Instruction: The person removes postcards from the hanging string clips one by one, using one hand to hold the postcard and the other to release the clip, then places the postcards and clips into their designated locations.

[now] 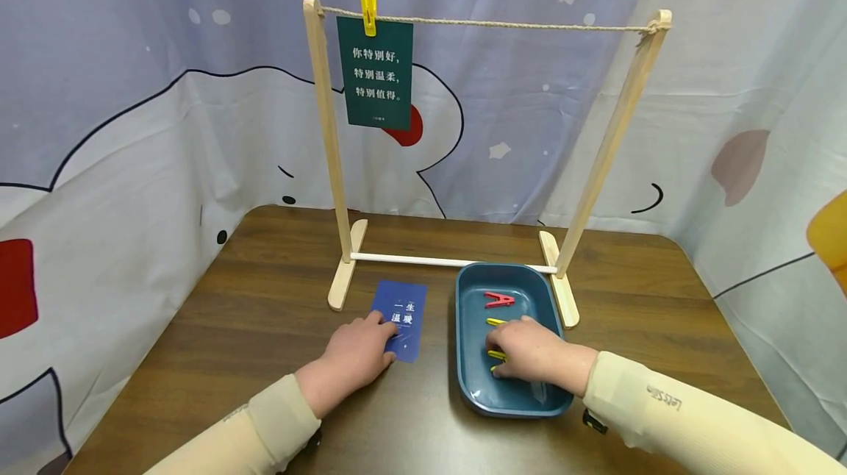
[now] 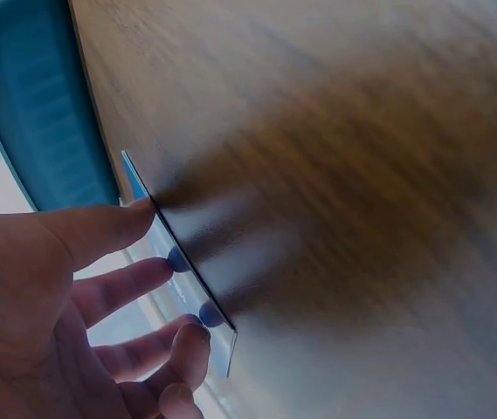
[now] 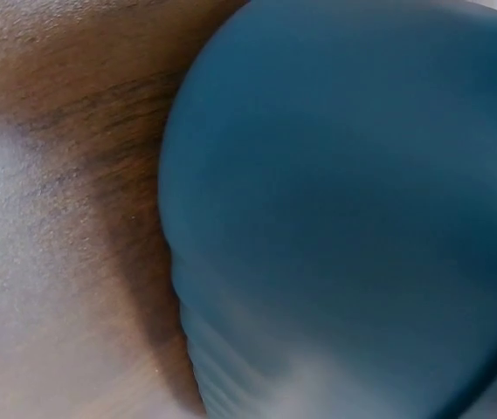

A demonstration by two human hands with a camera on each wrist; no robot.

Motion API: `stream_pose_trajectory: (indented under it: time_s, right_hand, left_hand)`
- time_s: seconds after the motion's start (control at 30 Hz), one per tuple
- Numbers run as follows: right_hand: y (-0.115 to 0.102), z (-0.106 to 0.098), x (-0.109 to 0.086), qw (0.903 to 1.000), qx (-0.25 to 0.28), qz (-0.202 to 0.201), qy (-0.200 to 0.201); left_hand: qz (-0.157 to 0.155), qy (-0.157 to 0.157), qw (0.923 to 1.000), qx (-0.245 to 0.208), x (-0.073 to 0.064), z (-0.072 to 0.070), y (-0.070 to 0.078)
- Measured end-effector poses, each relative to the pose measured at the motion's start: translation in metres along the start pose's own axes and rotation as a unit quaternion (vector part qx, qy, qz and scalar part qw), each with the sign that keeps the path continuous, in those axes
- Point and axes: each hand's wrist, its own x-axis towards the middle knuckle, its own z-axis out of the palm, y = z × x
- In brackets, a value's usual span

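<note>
A blue card [image 1: 412,313] with white characters lies on the table, my left hand [image 1: 354,357] at its left side. Up close in the left wrist view, the thumb [image 2: 113,229] and fingertips of that hand touch the card [image 2: 169,240] near its edge. My right hand [image 1: 532,350] reaches into a blue plastic tray [image 1: 466,365], its fingers and thumb bent round a yellow clothespin [image 1: 497,355]. Another yellow clothespin [image 1: 495,321] and a red one [image 1: 499,300] lie farther back in the tray. The right wrist view shows mostly the tray's outer wall [image 3: 335,192].
Behind the tray stands a wooden frame [image 1: 612,144] with a rope [image 1: 503,23] strung across its top. From the rope's left end hangs a dark green card [image 1: 377,104], clipped by a yellow clothespin [image 1: 368,8]. A patterned curtain [image 1: 165,137] covers the background.
</note>
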Motion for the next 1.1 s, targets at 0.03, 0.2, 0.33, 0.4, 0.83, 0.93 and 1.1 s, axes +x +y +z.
stream_pose_trajectory:
  time_s: [0.03,0.2,0.33,0.4,0.83,0.93,1.1]
  right_hand:
    - [0.0,-0.001,0.0,1.0,-0.001,-0.002,0.002]
    - [0.003,-0.007,-0.001,0.9997,-0.003,-0.013,0.019]
    - [0.006,-0.021,-0.002,0.9987,0.0,-0.026,0.044]
    - [0.006,-0.03,-0.003,0.9975,0.003,-0.03,0.064]
    - [-0.002,-0.154,0.016,0.9694,0.024,-0.032,0.242]
    - [-0.012,-0.19,0.023,0.9602,0.03,-0.03,0.276]
    - [-0.035,-0.248,0.04,0.9404,0.046,-0.013,0.337]
  left_hand:
    - [-0.002,-0.002,1.0,-0.001,0.0,0.0,0.0]
    - [-0.01,-0.009,0.9998,-0.015,0.003,-0.005,0.002]
    - [-0.007,0.007,0.9997,-0.024,0.009,-0.011,0.002]
    - [-0.007,0.021,0.999,-0.039,0.015,-0.015,0.003]
    - [-0.063,0.15,0.849,-0.503,0.07,-0.093,-0.006]
    - [-0.071,0.172,0.7699,-0.611,0.082,-0.112,-0.008]
    - [-0.09,0.208,0.6428,-0.732,0.099,-0.139,-0.011]
